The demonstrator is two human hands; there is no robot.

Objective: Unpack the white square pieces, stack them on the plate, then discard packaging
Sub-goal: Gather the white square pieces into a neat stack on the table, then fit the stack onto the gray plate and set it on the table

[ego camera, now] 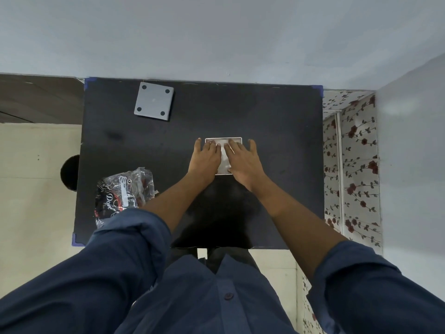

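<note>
Two hands rest flat on the flat white square pieces (223,154) in the head view, our only one, near the middle of the black rectangular table (277,131). Our left hand (206,158) and right hand (243,160) lie side by side, fingers spread and palms down, pressing rather than clamping; we judge this squares the stack. Whether a plate sits beneath, we cannot tell. The pieces look thin, glossy and pale with a fine white rim. The crumpled clear plastic wrapper with red and black print (124,194) lies well apart by the near left edge, likely awaiting disposal. A grey square block with four dark dots (154,101) sits at the far left.
</note>
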